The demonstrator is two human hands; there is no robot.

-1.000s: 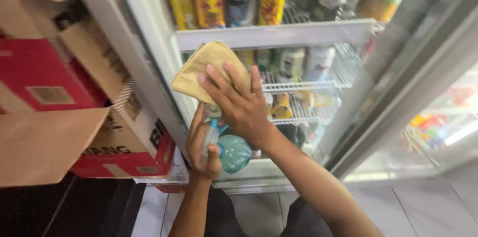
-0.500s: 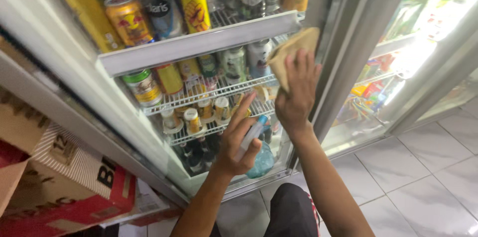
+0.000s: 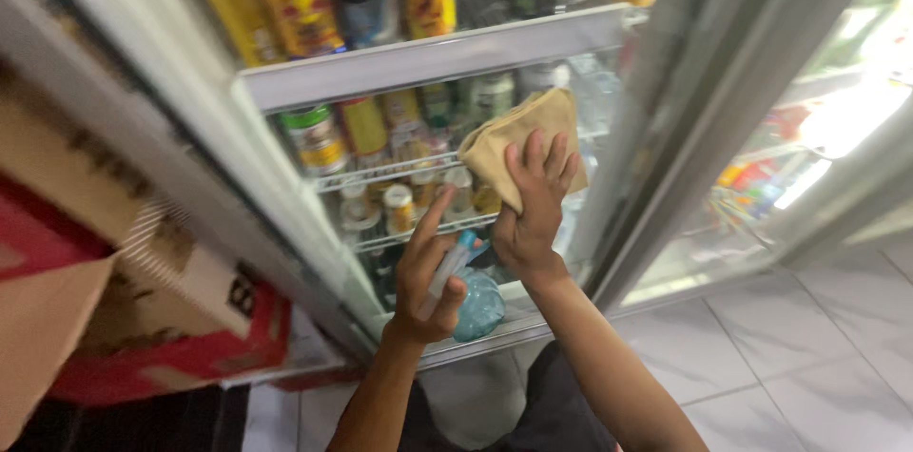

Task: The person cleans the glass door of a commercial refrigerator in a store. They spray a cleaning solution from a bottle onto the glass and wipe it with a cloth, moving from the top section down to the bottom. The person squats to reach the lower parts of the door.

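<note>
While the right hand [image 3: 534, 210] presses a tan cloth [image 3: 518, 143] flat against the fridge's glass door [image 3: 418, 186], the left hand [image 3: 430, 276] grips a spray bottle [image 3: 471, 295].
Right fingers lie spread on the cloth, below the door's white shelf rail [image 3: 428, 57]; the bottle, seemingly pale blue, sits low beside that door, forefinger raised. Cardboard boxes [image 3: 124, 300] stand left of it.

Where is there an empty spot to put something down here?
The white tiled floor, right of the fridge door, is bare. Left is crowded with cardboard boxes. The fridge shelves are packed with cans. The right hand presses a tan cloth on the glass; the left hand holds a spray bottle.
</note>
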